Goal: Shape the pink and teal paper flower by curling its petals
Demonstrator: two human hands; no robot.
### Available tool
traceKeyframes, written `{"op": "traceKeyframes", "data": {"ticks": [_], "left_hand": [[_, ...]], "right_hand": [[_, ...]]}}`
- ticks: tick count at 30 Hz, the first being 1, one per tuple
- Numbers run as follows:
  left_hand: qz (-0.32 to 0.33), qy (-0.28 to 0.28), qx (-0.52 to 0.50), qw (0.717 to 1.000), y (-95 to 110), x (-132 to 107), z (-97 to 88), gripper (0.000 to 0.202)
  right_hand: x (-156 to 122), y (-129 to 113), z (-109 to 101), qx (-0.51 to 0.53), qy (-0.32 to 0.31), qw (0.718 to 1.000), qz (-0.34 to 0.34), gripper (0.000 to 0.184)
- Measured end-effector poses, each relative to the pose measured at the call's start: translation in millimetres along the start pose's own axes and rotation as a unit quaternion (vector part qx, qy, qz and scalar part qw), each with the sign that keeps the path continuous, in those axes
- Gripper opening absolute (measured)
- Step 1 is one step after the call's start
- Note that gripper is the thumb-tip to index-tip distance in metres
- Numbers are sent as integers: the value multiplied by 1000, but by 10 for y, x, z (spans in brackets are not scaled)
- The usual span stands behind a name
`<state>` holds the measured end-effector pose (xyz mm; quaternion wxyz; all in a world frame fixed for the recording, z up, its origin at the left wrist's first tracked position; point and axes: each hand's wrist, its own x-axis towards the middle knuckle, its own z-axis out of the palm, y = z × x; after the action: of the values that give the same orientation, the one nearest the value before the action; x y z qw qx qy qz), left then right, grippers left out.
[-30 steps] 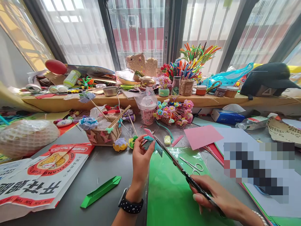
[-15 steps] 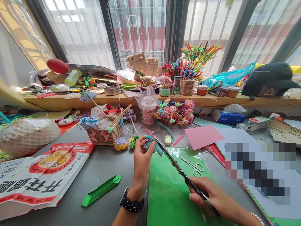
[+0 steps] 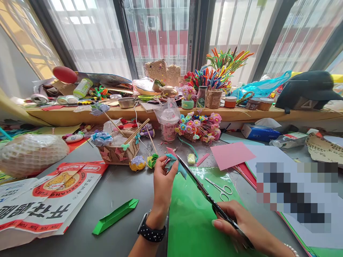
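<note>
My left hand [image 3: 164, 178] pinches a light-blue folded paper piece [image 3: 182, 169] between thumb and fingers. A pink paper strip [image 3: 170, 151] sticks up behind it. In my right hand [image 3: 235, 216] is a pair of long dark scissors [image 3: 198, 184], seen edge-on. Their tips reach up to the blue paper's right edge; whether they touch it I cannot tell. Beneath them lies a green sheet [image 3: 198, 228] with small silver scissors [image 3: 221, 189] on it. A folded green paper piece [image 3: 116, 216] rests left of my left wrist.
A cardboard box [image 3: 115, 155] with paper flowers and sticks stands behind my left hand, beside a yellow-and-lilac paper flower [image 3: 137, 163]. A lidded cup [image 3: 168, 130] is further back. Pink paper [image 3: 232, 155] and white sheets lie right. A printed bag [image 3: 53, 194] covers the left.
Both hands are nearly where they were. My left hand and the blue paper have shifted slightly right, and the scissors keep their place beside the paper.
</note>
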<state>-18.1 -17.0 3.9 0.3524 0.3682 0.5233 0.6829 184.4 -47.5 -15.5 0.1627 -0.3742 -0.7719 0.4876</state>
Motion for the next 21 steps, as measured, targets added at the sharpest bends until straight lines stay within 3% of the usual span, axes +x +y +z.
{"op": "traceKeyframes", "data": {"ticks": [6, 21], "left_hand": [[0, -3, 4, 1000, -22, -6, 5, 30], [7, 12, 13, 1000, -44, -18, 13, 29]], "right_hand": [[-22, 7, 24, -37, 15, 999, -14, 52], [21, -32, 78, -34, 36, 998, 32, 52]]}}
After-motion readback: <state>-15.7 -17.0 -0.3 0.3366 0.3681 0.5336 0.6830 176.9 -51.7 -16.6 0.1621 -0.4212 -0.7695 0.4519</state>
